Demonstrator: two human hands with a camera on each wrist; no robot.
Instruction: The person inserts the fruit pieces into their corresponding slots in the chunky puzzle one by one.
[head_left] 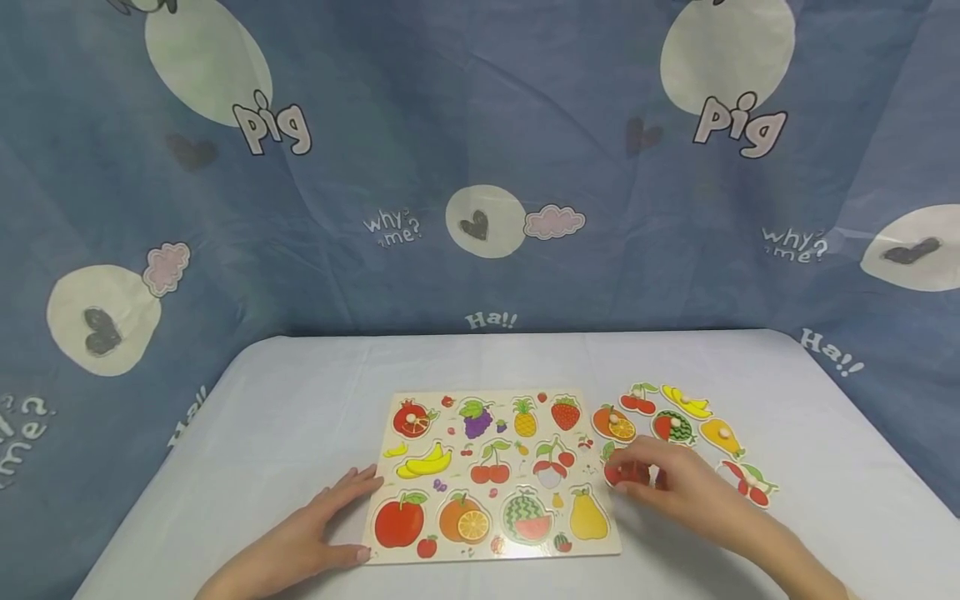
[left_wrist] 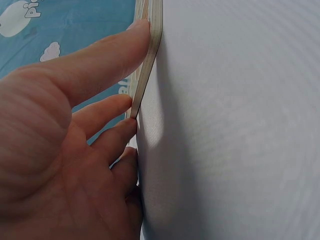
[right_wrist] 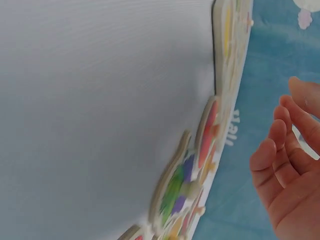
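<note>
Curtain (head_left: 420, 287) lettering: "pig" (head_left: 272, 123), "Why me?" (head_left: 392, 227) and "Ha!!" (head_left: 491, 320), all repeated. Fruit board (head_left: 459, 479) flat on white table (head_left: 300, 417), long axis left-right, printed fruit upright from the person's side. Loose pieces on table, right of board: bananas (head_left: 686, 402) slant upper left to lower right; pear (head_left: 722, 437) points narrow end lower right. Left hand (head_left: 318, 525) relaxed, thumb and fingertips touching board's left edge. Right hand (head_left: 671, 475) over red piece (head_left: 615, 472) beside board, fingers loosely bent, grasping nothing.
</note>
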